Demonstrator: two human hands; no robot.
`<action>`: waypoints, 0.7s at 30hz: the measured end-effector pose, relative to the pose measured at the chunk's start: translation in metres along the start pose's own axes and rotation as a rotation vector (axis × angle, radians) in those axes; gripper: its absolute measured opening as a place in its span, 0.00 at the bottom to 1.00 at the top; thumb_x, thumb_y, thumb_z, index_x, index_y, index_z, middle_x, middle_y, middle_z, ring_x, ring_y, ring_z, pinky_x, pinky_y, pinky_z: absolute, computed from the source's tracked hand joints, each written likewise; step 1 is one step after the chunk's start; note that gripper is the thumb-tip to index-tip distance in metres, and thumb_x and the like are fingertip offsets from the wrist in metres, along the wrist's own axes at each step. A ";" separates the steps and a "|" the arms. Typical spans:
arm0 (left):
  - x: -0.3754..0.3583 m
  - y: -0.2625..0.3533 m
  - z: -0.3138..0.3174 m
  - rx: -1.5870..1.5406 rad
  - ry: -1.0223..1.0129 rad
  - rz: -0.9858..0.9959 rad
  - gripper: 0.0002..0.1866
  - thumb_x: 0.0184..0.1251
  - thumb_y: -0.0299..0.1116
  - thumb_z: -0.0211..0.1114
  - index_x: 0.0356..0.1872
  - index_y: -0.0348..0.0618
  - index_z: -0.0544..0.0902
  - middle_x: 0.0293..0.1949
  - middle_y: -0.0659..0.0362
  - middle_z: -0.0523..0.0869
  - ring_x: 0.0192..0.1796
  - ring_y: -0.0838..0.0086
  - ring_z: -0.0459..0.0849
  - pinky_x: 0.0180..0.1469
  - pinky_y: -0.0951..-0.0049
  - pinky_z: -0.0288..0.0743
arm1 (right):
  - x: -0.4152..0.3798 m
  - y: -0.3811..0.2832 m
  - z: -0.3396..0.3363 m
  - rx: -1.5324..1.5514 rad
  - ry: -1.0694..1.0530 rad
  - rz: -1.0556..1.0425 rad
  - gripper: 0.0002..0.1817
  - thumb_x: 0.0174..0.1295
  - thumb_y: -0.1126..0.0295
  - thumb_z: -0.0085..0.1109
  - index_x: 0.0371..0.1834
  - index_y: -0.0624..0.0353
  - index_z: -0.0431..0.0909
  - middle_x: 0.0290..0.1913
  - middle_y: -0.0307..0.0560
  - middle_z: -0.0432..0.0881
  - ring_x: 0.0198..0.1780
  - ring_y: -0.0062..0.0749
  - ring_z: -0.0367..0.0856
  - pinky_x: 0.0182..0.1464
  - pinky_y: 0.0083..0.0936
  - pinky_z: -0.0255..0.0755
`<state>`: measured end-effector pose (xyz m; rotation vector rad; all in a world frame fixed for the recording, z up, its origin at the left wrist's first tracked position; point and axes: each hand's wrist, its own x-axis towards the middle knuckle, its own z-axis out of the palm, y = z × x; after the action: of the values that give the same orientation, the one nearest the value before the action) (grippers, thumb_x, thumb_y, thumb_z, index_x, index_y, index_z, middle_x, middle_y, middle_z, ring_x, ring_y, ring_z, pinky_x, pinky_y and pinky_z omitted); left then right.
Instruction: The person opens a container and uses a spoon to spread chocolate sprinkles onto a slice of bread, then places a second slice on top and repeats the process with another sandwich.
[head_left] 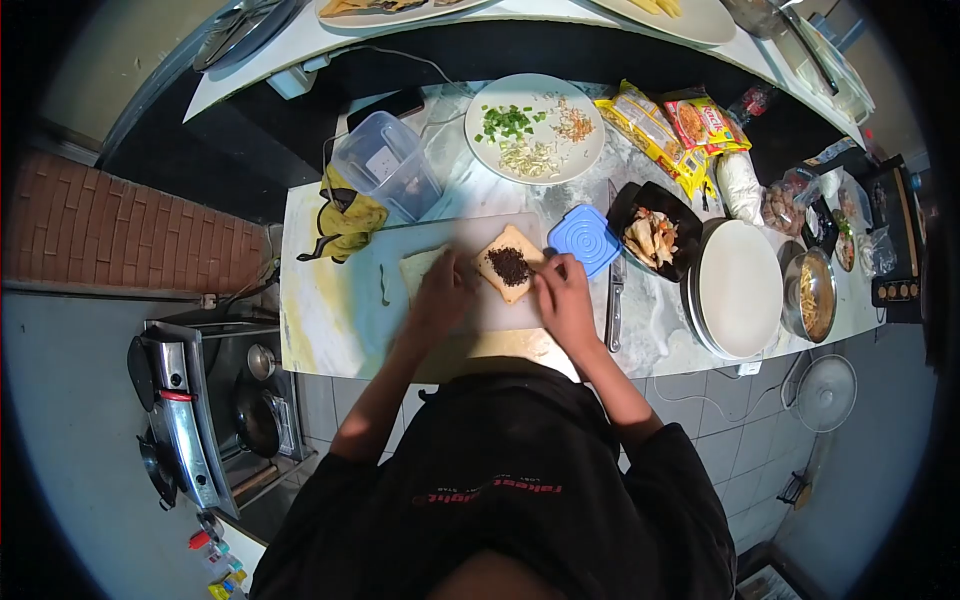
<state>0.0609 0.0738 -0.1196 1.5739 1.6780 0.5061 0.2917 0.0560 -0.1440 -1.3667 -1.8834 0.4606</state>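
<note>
A slice of bread [491, 246] with a heap of dark chocolate sprinkles [509, 266] in its middle lies on the cutting board [500, 222]. My right hand [566, 304] is at its right edge, fingers curled and fingertips on the bread beside the sprinkles. A second, paler slice of bread [416, 268] lies on the board to the left. My left hand [442, 296] reaches over that slice's right side; its fingers are smeared and partly hidden. Just right of the topped slice is a blue lid [584, 240].
A knife [614, 315] lies right of the board. Behind stand a clear plastic container [390, 165] and a plate [535, 168] of chopped vegetables. To the right are a black bowl [655, 238] of food, stacked plates [740, 290], noodle packets [665, 130] and a metal bowl [810, 295].
</note>
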 end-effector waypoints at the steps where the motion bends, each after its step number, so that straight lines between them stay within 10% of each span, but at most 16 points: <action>1: -0.008 -0.009 0.008 0.001 -0.001 0.000 0.24 0.69 0.34 0.70 0.61 0.36 0.75 0.47 0.47 0.85 0.49 0.61 0.88 0.52 0.65 0.81 | 0.006 -0.001 -0.003 0.080 0.012 0.087 0.08 0.65 0.78 0.61 0.46 0.65 0.83 0.44 0.56 0.77 0.48 0.54 0.76 0.54 0.42 0.72; 9: -0.050 -0.032 0.051 -0.600 -0.112 -0.031 0.39 0.72 0.35 0.70 0.76 0.36 0.58 0.67 0.48 0.72 0.68 0.62 0.77 0.68 0.61 0.74 | 0.022 0.014 0.009 0.085 0.008 0.209 0.11 0.66 0.78 0.58 0.50 0.68 0.82 0.47 0.60 0.77 0.52 0.56 0.76 0.60 0.43 0.71; 21: -0.025 -0.008 0.060 -0.845 -0.046 -0.131 0.35 0.71 0.30 0.67 0.75 0.39 0.62 0.62 0.51 0.74 0.65 0.68 0.76 0.68 0.65 0.71 | 0.035 0.010 0.018 0.074 -0.061 0.226 0.09 0.62 0.77 0.62 0.44 0.68 0.79 0.44 0.63 0.79 0.50 0.60 0.78 0.57 0.46 0.72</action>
<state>0.0986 0.0359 -0.1566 0.8418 1.2560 0.9444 0.2793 0.0938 -0.1498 -1.5387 -1.7484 0.6847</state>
